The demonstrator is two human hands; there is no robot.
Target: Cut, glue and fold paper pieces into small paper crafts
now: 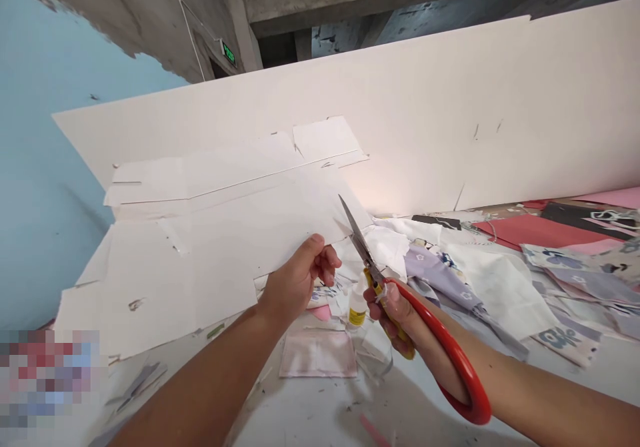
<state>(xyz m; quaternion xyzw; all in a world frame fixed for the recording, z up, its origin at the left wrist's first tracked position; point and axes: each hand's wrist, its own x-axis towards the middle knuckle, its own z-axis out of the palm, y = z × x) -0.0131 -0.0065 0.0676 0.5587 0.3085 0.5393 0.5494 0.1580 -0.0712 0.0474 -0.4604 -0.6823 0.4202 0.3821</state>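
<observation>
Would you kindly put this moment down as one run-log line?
left hand: holds white sheet by its edge | right hand: holds scissors, blades at sheet's edge | nearby: bottle, pale pink piece

No wording I can read for certain; one sign, one label, one print.
Lit green sign (229,53), upper left of frame: pale marks, too small for me to make out. Small bottle (358,297), lower centre: yellow label (357,317), dark print too blurred for me. Fabric piece (567,345), lower right: blue shapes, can't tell if letters or pattern.
</observation>
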